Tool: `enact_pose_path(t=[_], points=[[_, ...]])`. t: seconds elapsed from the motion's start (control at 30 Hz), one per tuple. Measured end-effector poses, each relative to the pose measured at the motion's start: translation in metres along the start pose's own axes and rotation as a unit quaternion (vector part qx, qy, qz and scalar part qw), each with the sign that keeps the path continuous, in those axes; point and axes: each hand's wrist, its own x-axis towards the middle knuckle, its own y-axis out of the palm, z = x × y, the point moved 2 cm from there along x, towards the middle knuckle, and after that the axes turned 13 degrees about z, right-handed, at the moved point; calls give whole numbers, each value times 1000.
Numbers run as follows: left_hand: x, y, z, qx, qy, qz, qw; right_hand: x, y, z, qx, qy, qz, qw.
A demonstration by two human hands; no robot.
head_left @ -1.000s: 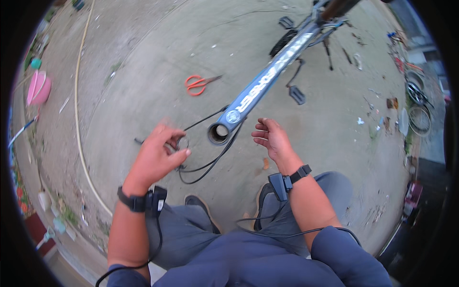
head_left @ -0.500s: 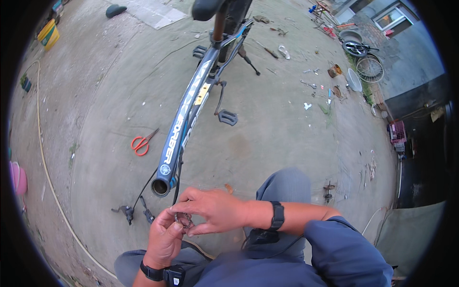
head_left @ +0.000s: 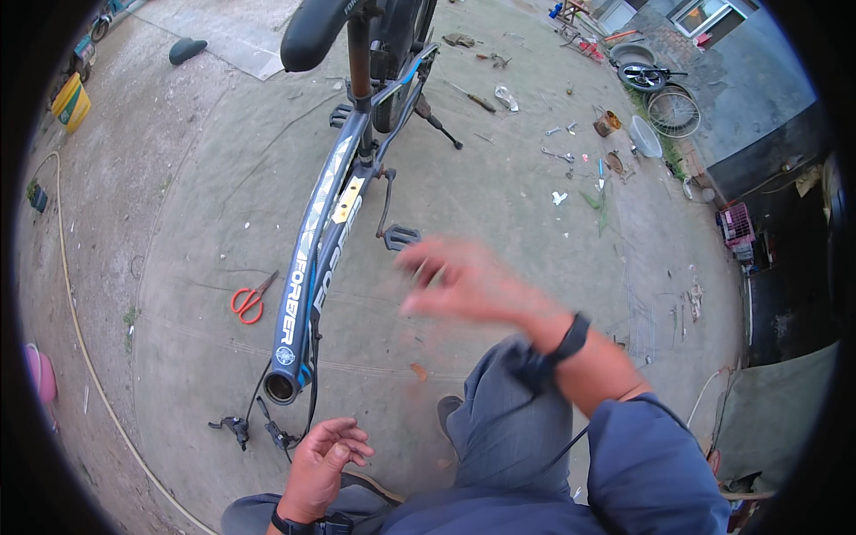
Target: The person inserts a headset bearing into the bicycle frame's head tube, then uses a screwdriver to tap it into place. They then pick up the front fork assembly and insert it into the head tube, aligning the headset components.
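Note:
A dark blue bicycle frame [head_left: 312, 232] stands before me without a fork, its open head tube [head_left: 283, 387] toward me. My left hand [head_left: 323, 464] is below the head tube, fingers loosely curled with gaps between them; I see nothing in it. My right hand [head_left: 459, 281] is raised over the ground, right of the frame and near a black pedal [head_left: 401, 237]. Motion smears its fingers, so whether it holds anything is unclear. Two brake levers [head_left: 234, 432] [head_left: 278, 437] lie on the ground left of my left hand, with cables running to the frame.
Orange-handled scissors [head_left: 249, 305] lie left of the frame. Behind is the black saddle [head_left: 312, 34]. A screwdriver [head_left: 474, 98], wrenches [head_left: 559, 155], a rusty can [head_left: 607, 123] and wheels [head_left: 673, 111] lie far right. A hose [head_left: 76, 294] curves along the left.
My hands have parted: the right swung up and right, the left dropped lower. The small metal ring between them is out of sight. The view has shifted, and the frame sits lower and further left.

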Motion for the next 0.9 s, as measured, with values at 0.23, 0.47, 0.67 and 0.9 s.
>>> enact_pose_path(t=[0.23, 0.47, 0.67, 0.9], points=[[6, -4, 15, 91, -83, -10, 992, -50, -95, -212, -156, 349, -27, 924], [19, -13, 48, 146, -185, -44, 971, -122, 36, -320, -232, 408, 50, 881], [26, -22, 65, 191, -244, -83, 947, -110, 91, -329, -184, 461, 44, 867], [39, -8, 69, 190, -242, -82, 948, -122, 81, -316, -186, 475, 14, 860]])
